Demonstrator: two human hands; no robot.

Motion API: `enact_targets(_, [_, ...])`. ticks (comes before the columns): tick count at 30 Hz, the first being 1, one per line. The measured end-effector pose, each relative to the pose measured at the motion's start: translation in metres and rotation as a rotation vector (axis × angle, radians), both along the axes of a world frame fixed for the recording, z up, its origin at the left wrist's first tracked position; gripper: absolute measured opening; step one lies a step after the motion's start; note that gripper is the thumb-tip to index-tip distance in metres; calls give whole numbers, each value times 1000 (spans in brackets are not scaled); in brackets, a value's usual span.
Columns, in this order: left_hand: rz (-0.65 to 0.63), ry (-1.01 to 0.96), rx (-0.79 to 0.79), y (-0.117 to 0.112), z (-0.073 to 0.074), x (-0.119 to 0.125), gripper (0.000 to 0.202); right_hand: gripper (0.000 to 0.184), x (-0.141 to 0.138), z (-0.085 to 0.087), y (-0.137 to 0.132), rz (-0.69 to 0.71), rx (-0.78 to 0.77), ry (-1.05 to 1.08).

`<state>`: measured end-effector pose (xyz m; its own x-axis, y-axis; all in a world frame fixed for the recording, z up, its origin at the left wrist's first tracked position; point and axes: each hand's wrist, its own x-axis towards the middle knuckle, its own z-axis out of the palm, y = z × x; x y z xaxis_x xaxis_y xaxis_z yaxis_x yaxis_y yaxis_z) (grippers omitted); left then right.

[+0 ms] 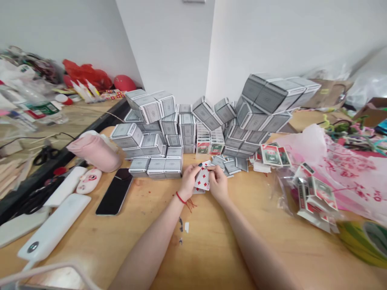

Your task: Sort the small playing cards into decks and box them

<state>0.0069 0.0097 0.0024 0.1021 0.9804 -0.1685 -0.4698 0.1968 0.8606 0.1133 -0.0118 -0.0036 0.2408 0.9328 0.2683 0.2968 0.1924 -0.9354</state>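
Observation:
Between my two hands is a playing card with red diamonds, face up and tilted towards me. My left hand grips its left edge, with a red string bracelet on the wrist. On the right side, my right hand has its fingers curled at the card's upper right edge. Another card shows partly beneath it, near the tabletop. Just beyond my hands lie several loose grey-backed cards. Behind them stand red-and-green card boxes in a row, between stacks of grey-patterned card blocks.
Tall card stacks rise at the back right. A phone, a pink pouch and a white power bank lie left. Opened card boxes, pink plastic and a yellow tape roll lie right.

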Motion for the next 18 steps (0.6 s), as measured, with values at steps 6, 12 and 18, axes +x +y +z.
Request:
enact_targets(6, [37, 86, 29, 1, -1, 3, 27, 22, -3, 4, -4, -25, 24, -55])
enact_targets(12, [132, 219, 18, -1, -7, 6, 22, 22, -5, 3, -4, 4, 7, -29])
enact_targets(18, [201, 230, 84, -2, -2, 3, 23, 21, -1, 9, 0, 188, -38, 212])
